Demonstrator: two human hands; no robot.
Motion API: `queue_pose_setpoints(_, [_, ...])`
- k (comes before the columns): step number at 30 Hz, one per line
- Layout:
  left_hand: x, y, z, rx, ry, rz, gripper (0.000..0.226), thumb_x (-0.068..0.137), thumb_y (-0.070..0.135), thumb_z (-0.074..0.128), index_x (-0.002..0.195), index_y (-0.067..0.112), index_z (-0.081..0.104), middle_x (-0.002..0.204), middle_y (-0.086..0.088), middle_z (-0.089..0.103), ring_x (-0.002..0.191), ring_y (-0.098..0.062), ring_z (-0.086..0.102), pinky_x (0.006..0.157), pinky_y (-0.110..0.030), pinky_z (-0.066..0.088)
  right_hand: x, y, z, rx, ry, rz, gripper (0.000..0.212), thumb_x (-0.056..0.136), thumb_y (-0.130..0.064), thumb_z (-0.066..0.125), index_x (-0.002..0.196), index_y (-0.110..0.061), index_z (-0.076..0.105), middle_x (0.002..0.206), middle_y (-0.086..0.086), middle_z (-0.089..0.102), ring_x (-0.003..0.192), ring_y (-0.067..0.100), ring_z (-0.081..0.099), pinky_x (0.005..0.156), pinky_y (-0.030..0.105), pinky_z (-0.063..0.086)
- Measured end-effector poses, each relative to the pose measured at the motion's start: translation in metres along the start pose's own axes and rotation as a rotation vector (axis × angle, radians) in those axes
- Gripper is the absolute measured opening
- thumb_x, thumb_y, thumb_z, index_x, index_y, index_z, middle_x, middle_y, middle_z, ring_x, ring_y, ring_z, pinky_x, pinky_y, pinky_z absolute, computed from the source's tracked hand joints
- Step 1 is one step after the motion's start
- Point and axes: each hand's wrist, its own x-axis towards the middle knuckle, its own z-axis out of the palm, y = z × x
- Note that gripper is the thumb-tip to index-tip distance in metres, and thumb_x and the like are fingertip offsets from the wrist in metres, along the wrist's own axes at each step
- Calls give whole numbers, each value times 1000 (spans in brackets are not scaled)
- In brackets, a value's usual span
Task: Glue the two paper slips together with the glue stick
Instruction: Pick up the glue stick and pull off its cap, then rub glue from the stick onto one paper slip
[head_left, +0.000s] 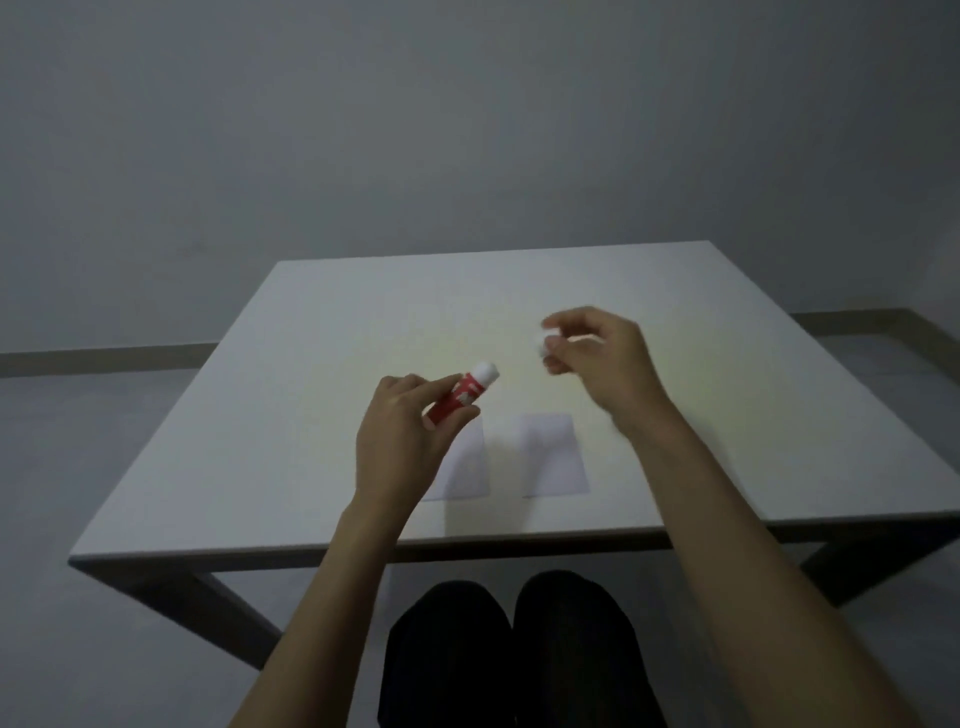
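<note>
Glue stick (464, 396) in left hand (402, 441), slips (555, 454) flat

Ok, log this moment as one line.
left hand: holds glue stick | right hand: small white object, blurred | paper slips: apart, flat on table

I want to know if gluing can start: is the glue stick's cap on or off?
Probably off: the left hand holds the glue stick, and the right hand pinches a small white piece, likely the cap, apart from it.

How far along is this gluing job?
Early. The left hand holds the glue stick; the right hand pinches something small and white, probably its cap, though blurred. Both paper slips lie flat and apart on the table. Gluing and joining remain.
</note>
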Motion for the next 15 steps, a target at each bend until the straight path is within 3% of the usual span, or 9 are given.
queue_pose_setpoints(3, [2, -16, -8, -204, 17, -154, 37, 76, 31, 74, 110, 16, 71, 86, 7, 70, 77, -7, 64, 70, -20, 48, 41, 16, -18, -299, 197, -63, 27, 79, -4, 67, 105, -6, 63, 81, 6, 63, 67, 23, 60, 72, 29, 48])
queue_pose_setpoints(5, [1, -20, -8, -309, 18, -229, 29, 77, 24, 75, 104, 15, 72, 78, 12, 70, 69, 6, 66, 67, -6, 49, 57, 37, -27, -512, 194, -28, 34, 78, -3, 66, 112, -3, 60, 94, 15, 66, 81, 28, 61, 75, 26, 43])
queue_pose_setpoints(7, [-1, -21, -6, -369, 18, -266, 23, 77, 17, 74, 99, 13, 71, 76, 16, 68, 67, 12, 65, 60, 0, 46, 61, 57, -29, -608, 104, 18, 40, 79, 0, 63, 119, -1, 56, 100, 21, 66, 87, 32, 61, 78, 30, 45])
queue_pose_setpoints(10, [0, -23, -5, -399, 8, -272, 29, 78, 11, 73, 106, 13, 67, 82, 15, 66, 75, 5, 63, 58, 1, 44, 57, 82, -26, -685, -20, 16, 50, 80, 2, 57, 129, -5, 47, 99, 24, 64, 87, 33, 60, 80, 38, 48])
queue_pose_setpoints(15, [4, -31, -1, -414, 23, -307, 31, 77, 9, 73, 107, 10, 69, 96, -1, 70, 86, -8, 65, 64, 4, 43, 54, 99, -26, -768, -87, 35, 58, 80, 5, 48, 135, -9, 39, 102, 27, 61, 95, 38, 57, 83, 43, 48])
